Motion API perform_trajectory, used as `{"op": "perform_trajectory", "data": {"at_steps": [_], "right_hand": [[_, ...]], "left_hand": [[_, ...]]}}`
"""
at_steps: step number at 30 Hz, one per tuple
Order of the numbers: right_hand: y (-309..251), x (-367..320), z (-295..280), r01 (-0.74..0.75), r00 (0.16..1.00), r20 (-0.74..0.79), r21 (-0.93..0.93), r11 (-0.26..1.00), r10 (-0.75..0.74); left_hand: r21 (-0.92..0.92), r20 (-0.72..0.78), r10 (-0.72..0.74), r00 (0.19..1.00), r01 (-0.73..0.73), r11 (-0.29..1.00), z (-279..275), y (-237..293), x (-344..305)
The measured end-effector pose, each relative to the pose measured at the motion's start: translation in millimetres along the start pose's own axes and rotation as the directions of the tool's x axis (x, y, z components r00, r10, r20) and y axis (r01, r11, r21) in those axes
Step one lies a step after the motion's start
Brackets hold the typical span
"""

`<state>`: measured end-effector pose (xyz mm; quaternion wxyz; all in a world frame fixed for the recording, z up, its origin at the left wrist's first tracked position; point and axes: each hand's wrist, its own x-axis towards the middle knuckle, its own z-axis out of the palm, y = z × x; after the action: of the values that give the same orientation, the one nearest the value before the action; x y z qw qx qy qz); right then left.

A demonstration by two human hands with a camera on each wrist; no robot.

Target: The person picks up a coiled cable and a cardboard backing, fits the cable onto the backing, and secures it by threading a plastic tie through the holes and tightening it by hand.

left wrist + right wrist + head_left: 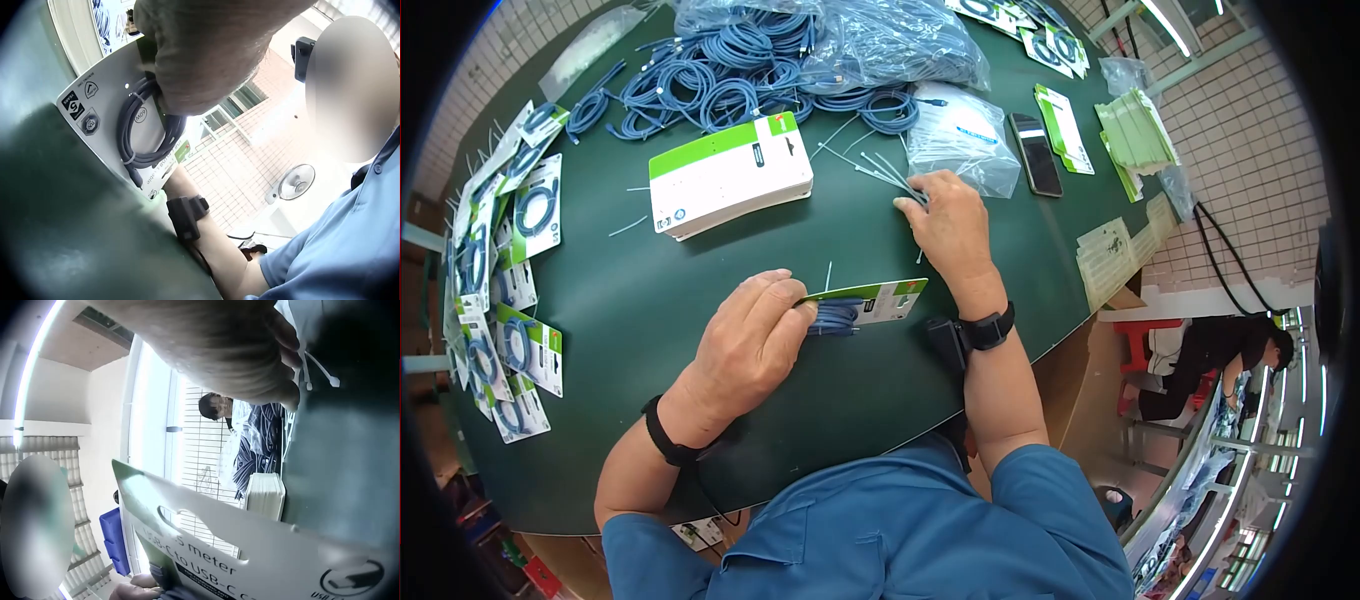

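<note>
My left hand [750,340] grips a white and green hang card [890,300] by one end, fingers behind and thumb at the front. A coiled blue-grey USB-C cable [128,125] lies against the card's printed face, bound with a clear cable tie [129,160] near its lower end. One thin tie end [830,273] sticks up behind the card in the head view. Further forward, my right hand [955,225] pinches at a loose bunch of cable ties [880,170] on the green table, thumb and fingertips at their near ends.
A stack of cards [730,185] stands ahead, with loose blue cables [730,75] behind it. A bag of ties [965,140] and a phone [1035,155] lie at the right. Finished-looking carded cables [535,210] line the left edge. Another person [1225,360] sits beyond the table.
</note>
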<state>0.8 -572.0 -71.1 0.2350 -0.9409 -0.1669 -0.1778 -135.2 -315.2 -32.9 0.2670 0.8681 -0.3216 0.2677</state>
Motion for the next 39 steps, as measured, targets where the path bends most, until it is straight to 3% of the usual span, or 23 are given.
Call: {"op": "perform_trajectory", "data": {"at_steps": [4, 8, 15, 28, 31, 36, 39], "right_hand": [[-5, 2, 1, -0.057, 0.998, 0.038, -0.059, 0.997, 0.060], [-2, 2, 4, -0.166, 0.968, 0.201, 0.067, 0.984, 0.150], [-5, 0, 4, -0.004, 0.999, 0.051, 0.075, 0.997, 0.000], [-15, 1, -3, -0.001, 0.993, -0.106, 0.356, 0.934, 0.042], [-11, 1, 1, 0.101, 0.977, -0.208, 0.305, 0.947, -0.037], [-9, 3, -6, 0.121, 0.972, -0.231, 0.307, 0.944, -0.049], [-13, 3, -13, -0.009, 0.982, -0.166, 0.449, 0.893, 0.093]], "left_hand": [[-0.005, -0.013, -0.001, 1.000, 0.001, 1.000, 1, 1, -1], [-0.010, -0.013, 0.002, 1.000, -0.002, 1.000, 0, -1, 0], [-0.021, -0.015, -0.006, 1.000, 0.006, 1.000, 1, -2, 0], [-0.055, 0.016, -0.014, 1.000, 0.015, 0.998, 3, 0, 8], [-0.056, 0.034, -0.004, 0.999, 0.006, 0.998, 5, 0, 11], [-0.036, 0.052, 0.053, 0.997, -0.051, 0.998, 8, -3, 19], [-0.040, 0.039, 0.054, 0.998, -0.052, 0.998, 10, -4, 20]]}}
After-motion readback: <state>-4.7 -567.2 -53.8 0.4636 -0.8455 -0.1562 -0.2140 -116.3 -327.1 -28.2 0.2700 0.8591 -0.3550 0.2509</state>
